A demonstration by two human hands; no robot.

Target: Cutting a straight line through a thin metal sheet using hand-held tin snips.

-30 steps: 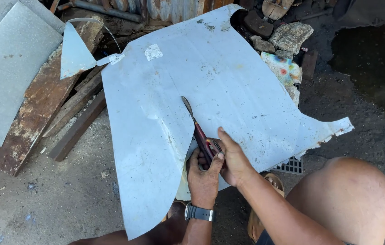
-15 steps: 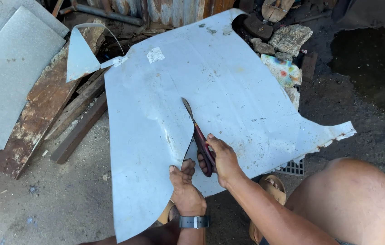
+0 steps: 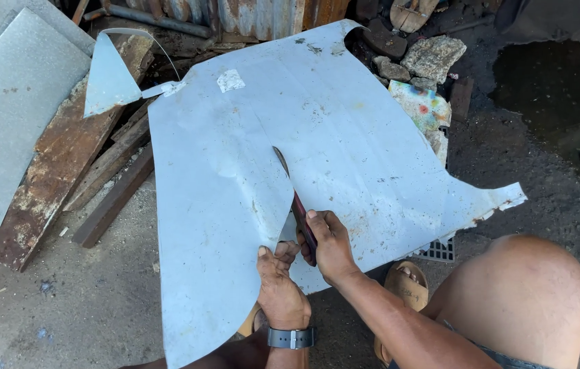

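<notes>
**Cutting sheet metal with snips: mid-cut**

Shearing is running up the middle of the large, pale grey, irregularly shaped sheet of thin metal (image 3: 344, 137), which is lying on the dirt floor (image 3: 44, 314) over rusty planks (image 3: 50, 184). The right hand (image 3: 331, 246) is closing around the dark red handles of the metal snips (image 3: 297, 198), blades sitting in the slit. The left hand (image 3: 277, 280) is pinching the cut edge on the near left flap, lifting it clear. Judgement: the cut is roughly half done; the next stroke is calling for blades reopened and advanced along the line, flap kept raised.
</notes>
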